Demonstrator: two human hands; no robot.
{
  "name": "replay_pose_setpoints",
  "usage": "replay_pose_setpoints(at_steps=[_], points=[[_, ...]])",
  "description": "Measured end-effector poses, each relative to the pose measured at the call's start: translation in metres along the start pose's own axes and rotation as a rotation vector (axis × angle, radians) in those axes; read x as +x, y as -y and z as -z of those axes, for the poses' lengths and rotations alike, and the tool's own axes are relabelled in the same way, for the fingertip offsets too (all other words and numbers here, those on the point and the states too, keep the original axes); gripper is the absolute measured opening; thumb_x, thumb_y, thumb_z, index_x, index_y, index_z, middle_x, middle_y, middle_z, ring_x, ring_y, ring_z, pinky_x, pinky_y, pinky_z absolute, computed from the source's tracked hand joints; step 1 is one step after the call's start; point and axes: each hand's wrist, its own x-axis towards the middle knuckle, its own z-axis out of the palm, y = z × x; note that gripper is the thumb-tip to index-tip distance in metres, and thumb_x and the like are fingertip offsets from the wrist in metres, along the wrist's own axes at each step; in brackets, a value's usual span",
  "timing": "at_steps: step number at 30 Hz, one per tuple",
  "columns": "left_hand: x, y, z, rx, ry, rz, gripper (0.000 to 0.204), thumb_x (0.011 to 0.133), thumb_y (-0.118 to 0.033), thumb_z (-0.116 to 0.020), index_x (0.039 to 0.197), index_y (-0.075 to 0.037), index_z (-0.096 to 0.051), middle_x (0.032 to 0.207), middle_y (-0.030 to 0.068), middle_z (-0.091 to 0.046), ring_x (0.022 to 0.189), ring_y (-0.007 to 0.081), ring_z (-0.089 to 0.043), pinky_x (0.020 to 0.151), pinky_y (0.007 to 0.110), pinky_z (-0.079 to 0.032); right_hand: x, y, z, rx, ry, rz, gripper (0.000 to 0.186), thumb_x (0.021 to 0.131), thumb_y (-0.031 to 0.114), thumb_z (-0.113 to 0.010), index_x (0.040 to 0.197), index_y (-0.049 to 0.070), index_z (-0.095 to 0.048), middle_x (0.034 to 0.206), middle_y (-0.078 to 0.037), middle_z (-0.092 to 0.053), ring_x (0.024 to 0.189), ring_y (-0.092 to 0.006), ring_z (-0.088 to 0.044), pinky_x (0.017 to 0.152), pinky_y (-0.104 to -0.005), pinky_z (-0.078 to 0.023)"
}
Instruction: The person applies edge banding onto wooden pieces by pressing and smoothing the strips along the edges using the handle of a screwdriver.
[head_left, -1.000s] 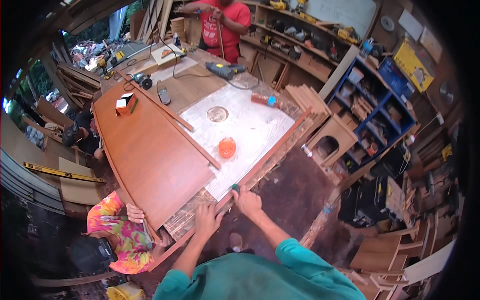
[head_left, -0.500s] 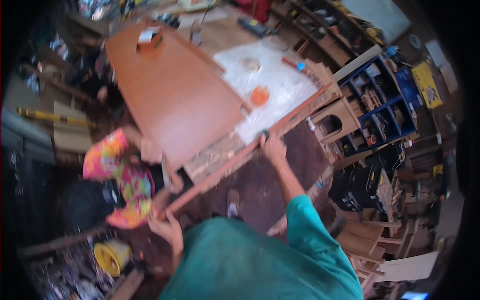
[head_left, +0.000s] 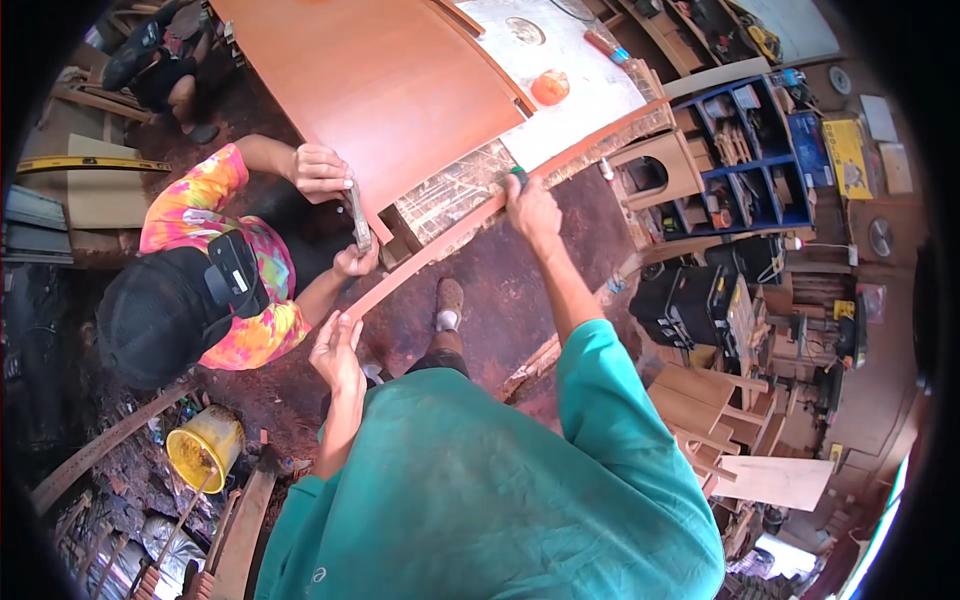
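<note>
A long reddish wooden strip point(head_left: 430, 252) runs diagonally along and beyond the near edge of the workbench. My left hand point(head_left: 338, 355) pinches its lower left end, out past the bench. My right hand point(head_left: 534, 215) is closed round a small dark-green item point(head_left: 517, 175) at the strip, on the bench edge; I cannot make out what the item is. A reddish-brown panel point(head_left: 370, 80) lies on the bench beside a white board point(head_left: 570, 125) carrying an orange round object point(head_left: 550, 87).
A co-worker point(head_left: 215, 295) in tie-dye crouches at left, both hands on a narrow tool or piece point(head_left: 360, 215) at the panel's corner. Another person point(head_left: 175, 75) is behind. A yellow bucket point(head_left: 205, 450) sits lower left, blue shelving point(head_left: 740, 140) and black cases point(head_left: 700, 310) at right.
My left hand has slid down-left from the bench edge to the strip's end. My head has turned, so the bench sits higher in view. The co-worker's hands have shifted at the panel's corner.
</note>
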Motion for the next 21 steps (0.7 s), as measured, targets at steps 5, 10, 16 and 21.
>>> replay_pose_setpoints(at_steps=[5,10,16,21], points=[[0.005,0.004,0.005,-0.098,0.061,0.05,0.028,0.09,0.001,-0.067,0.115,0.011,-0.061,0.104,0.0135,-0.063,0.094,0.0213,-0.066,0.086,0.036,-0.061,-0.07,0.034,-0.007,0.034,0.058,0.046,0.06,0.099,0.054,-0.038,0.109,-0.004,-0.049,0.094,-0.033,-0.067,0.094,-0.0474,-0.066,0.083,-0.0553,-0.051],[0.009,0.005,0.008,-0.16,0.085,0.09,0.02,0.087,0.004,-0.069,0.106,0.01,-0.063,0.102,0.0146,-0.064,0.093,0.0215,-0.067,0.084,0.035,-0.063,-0.126,0.059,-0.015,0.054,0.082,0.106,0.058,0.099,0.052,-0.041,0.107,-0.005,-0.049,0.085,-0.033,-0.066,0.085,-0.0498,-0.066,0.076,-0.0573,-0.053],[0.008,0.006,0.011,-0.237,0.201,0.113,0.038,0.098,-0.023,-0.061,0.118,0.009,-0.058,0.115,0.0181,-0.061,0.104,0.0286,-0.064,0.095,0.043,-0.057,-0.167,0.08,-0.024,0.062,0.12,0.186,0.055,0.098,0.049,-0.044,0.105,-0.005,-0.049,0.078,-0.033,-0.066,0.08,-0.0509,-0.066,0.072,-0.0571,-0.054],[0.007,-0.001,0.02,-0.354,0.291,0.206,0.087,0.096,-0.067,-0.036,0.13,0.012,-0.049,0.134,0.0255,-0.049,0.128,0.0406,-0.048,0.11,0.052,-0.039,-0.205,0.101,-0.037,0.042,0.149,0.262,0.054,0.098,0.05,-0.044,0.102,-0.004,-0.047,0.075,-0.035,-0.064,0.075,-0.0523,-0.065,0.066,-0.0594,-0.053]])
